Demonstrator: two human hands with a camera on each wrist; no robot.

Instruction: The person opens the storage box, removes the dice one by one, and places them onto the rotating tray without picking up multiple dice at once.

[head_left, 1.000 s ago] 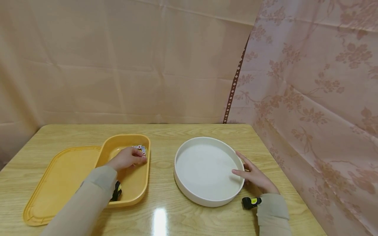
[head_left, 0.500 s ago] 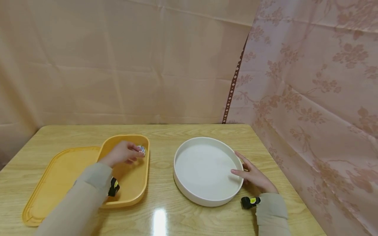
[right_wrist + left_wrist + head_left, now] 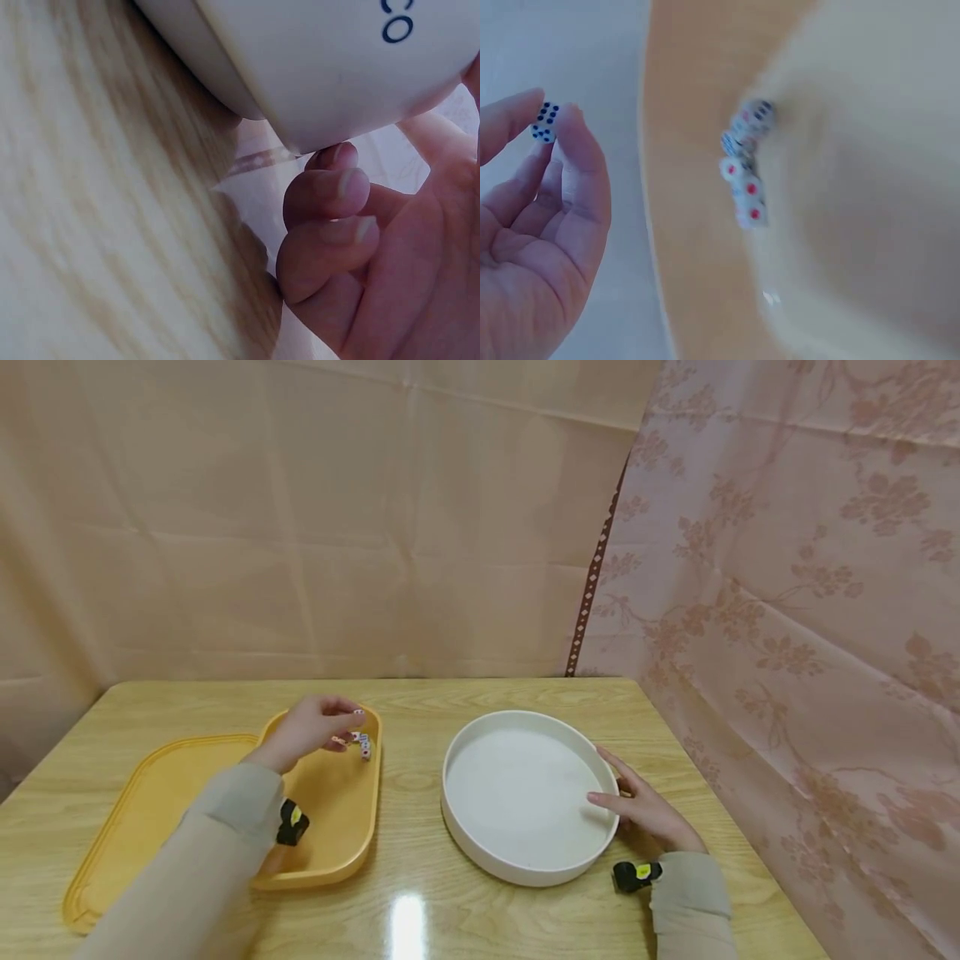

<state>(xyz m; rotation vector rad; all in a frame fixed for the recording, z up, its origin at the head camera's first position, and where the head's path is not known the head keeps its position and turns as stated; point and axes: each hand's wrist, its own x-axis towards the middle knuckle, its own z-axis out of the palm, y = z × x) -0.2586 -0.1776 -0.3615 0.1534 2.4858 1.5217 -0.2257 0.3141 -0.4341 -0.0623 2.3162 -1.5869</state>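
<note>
My left hand [image 3: 303,731] is raised over the back of a yellow rectangular container [image 3: 341,835]. Between thumb and fingertip it pinches a small white die [image 3: 546,122] with dark pips. Below, several more dice [image 3: 751,189] lie in a line along the container's inner wall, some showing a single red pip. A round white tray [image 3: 525,793] with a low wall stands to the right. At its right edge my right hand [image 3: 652,814] holds the rim, thumb over the inside and fingers bent against the outer wall. Dark lettering shows on that outer wall in the right wrist view.
A flat yellow lid [image 3: 157,810] lies left of the container, partly behind my left sleeve. Both vessels stand on a wood-grain table [image 3: 420,852]. A plain beige curtain [image 3: 337,527] hangs behind, and a floral one [image 3: 795,610] along the right side.
My left hand has moved up and toward the back, from among the dice at the container's right wall, lifting one die. The right hand stays at the white tray's rim.
</note>
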